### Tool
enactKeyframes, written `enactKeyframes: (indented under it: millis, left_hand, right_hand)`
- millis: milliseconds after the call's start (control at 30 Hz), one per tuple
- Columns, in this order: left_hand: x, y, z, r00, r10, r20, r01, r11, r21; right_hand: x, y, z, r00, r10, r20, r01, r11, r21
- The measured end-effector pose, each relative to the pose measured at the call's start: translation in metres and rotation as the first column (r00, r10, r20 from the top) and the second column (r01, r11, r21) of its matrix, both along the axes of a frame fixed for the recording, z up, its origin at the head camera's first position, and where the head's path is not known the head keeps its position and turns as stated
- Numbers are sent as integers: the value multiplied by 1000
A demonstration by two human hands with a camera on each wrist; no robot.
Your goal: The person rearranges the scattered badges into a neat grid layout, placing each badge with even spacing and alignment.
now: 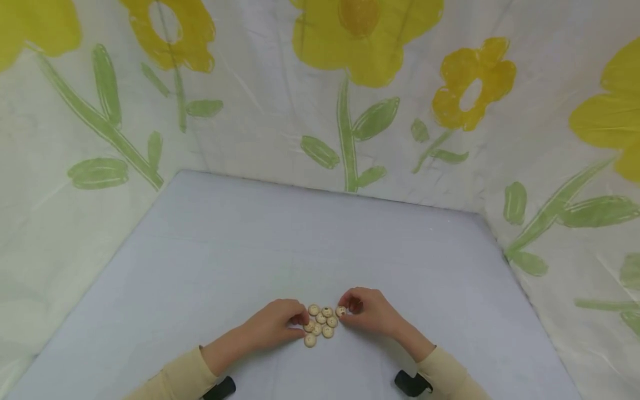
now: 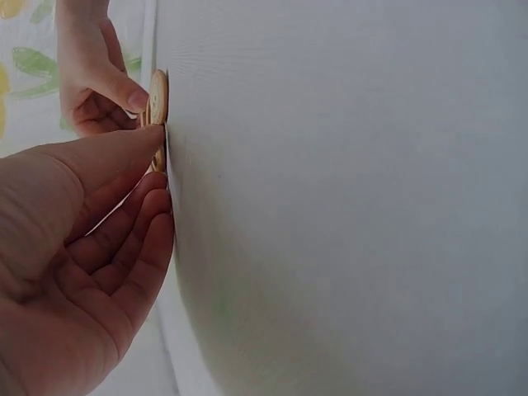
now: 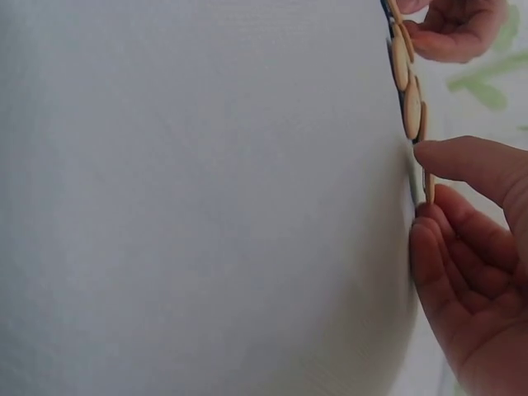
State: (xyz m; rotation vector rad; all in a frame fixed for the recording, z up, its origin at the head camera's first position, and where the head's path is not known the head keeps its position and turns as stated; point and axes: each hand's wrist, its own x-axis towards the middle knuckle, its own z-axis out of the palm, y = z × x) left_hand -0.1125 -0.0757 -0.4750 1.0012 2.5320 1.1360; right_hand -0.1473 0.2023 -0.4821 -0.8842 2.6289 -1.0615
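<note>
Several small round wooden discs [image 1: 327, 331] with dark markings lie in a tight cluster near the front of the table. My left hand [image 1: 277, 325] is at the cluster's left side, thumb and fingertips pinching the edges of one wooden disc [image 2: 159, 161]. Another disc [image 2: 159, 95] stands out just beyond the thumb in the left wrist view. From the right, my right hand [image 1: 372, 312] pinches a wooden disc [image 1: 341, 311] at the cluster's edge. In the right wrist view that disc shows edge-on between thumb and fingers, with more discs [image 3: 412, 107] lined up beyond it.
The pale table [image 1: 300, 239] extends behind the hands to a white wall covering [image 1: 260, 111] painted with yellow flowers, which also runs along both sides. Black wrist straps [image 1: 412, 383] sit under the beige sleeves [image 1: 175, 378].
</note>
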Motion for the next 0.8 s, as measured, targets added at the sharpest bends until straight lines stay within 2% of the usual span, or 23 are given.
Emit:
enactKeyframes:
  millis: [333, 567, 800]
  left_hand:
    - [6, 0, 3, 1000, -6, -16, 6, 1000, -21]
    - [7, -1, 6, 1000, -16, 9, 16, 997, -71]
    - [9, -1, 2, 1000, -22, 3, 23, 997, -79]
  right_hand:
    - [-13, -2, 7, 1000, 2, 24, -2, 1000, 20]
    - [-31, -8, 8, 1000, 2, -12, -3, 1000, -21]
    - [-54, -22, 10, 999, -34, -14, 34, 999, 20]
